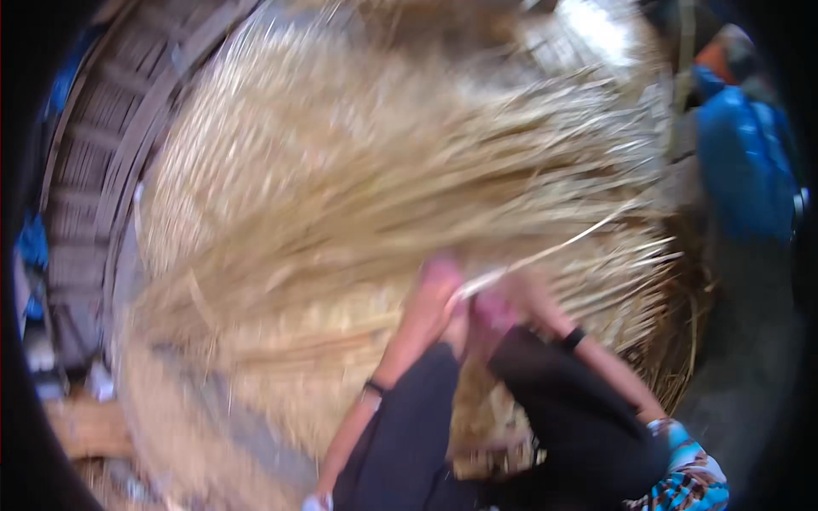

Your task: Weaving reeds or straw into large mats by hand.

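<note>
Motion blurs the middle of the head view. My left hand [430, 307] is closed around the near end of a long pale strip [569, 244], which looks like straw or split cane. From there the strip slants up to the right, passing close by my right hand [535, 296]. The right fingers are smeared, so their grip is unclear. Both hands are low in front of my dark-trousered legs [562, 396], beside pink shapes at the leg ends, perhaps footwear. Beneath them spreads a wide layer of straw-coloured strips [358, 230], many lying lengthwise across the middle.
A slatted wooden frame [85, 183] stands along the left edge. Blue plastic sacking [745, 162] is at the far right, above dark ground. A wooden board [89, 426] lies at the lower left. Loose strip ends [665, 315] stick out at the right.
</note>
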